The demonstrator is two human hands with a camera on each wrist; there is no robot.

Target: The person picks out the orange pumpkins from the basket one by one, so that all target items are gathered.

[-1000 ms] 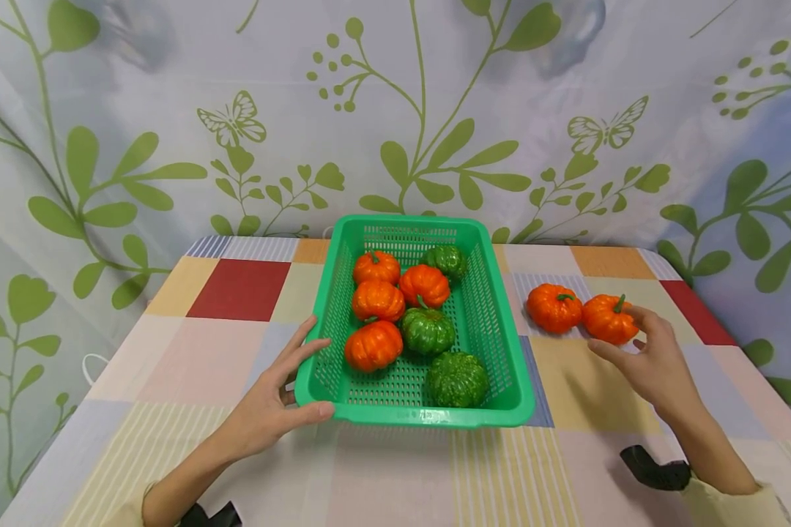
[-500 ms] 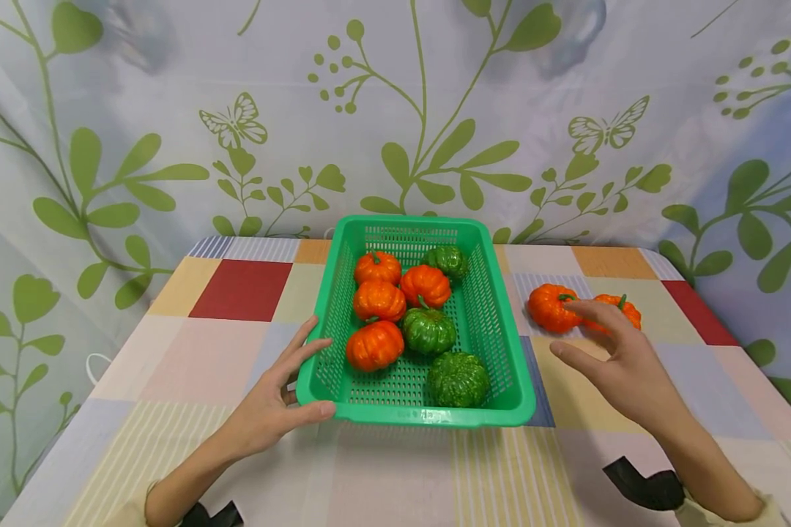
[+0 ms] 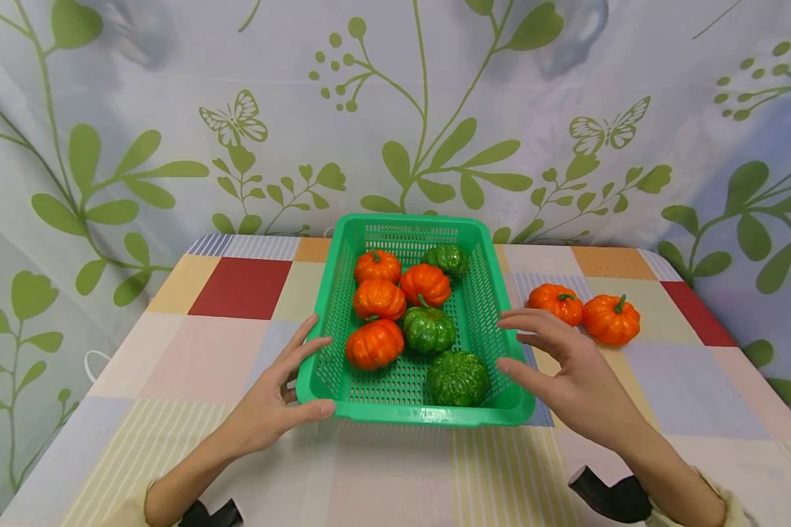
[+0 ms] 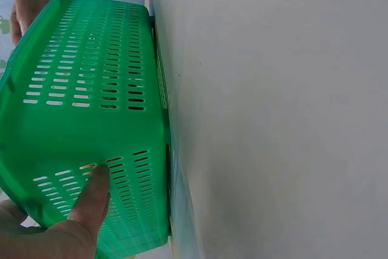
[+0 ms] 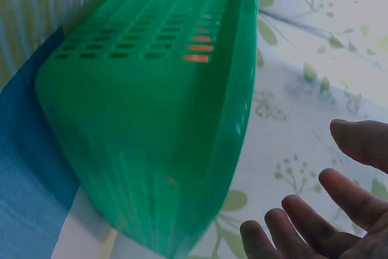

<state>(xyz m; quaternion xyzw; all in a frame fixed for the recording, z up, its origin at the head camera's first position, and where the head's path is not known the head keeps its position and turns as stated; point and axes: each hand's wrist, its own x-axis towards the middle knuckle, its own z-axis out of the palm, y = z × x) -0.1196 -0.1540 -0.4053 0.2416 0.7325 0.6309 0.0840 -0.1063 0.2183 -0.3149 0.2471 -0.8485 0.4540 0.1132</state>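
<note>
Your right hand point(image 3: 570, 373) is hovering, fingers apart, partly hiding an orange pumpkin point(image 3: 557, 299); your left hand point(image 3: 264, 406) is gripping the basket point(image 3: 435, 416), partly tucked from sight.

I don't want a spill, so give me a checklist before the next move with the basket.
1. Left hand on the basket: ok, touching the near left corner.
2. Right hand on the basket: not ok; the right wrist view shows its fingers apart from it.
3. Left hand's hold firm: cannot tell.
4. Seven pumpkins inside the basket's walls: ok, four orange, three green.
5. All pumpkins loaded: not ok; two orange ones sit on the table, right of the basket.
</note>
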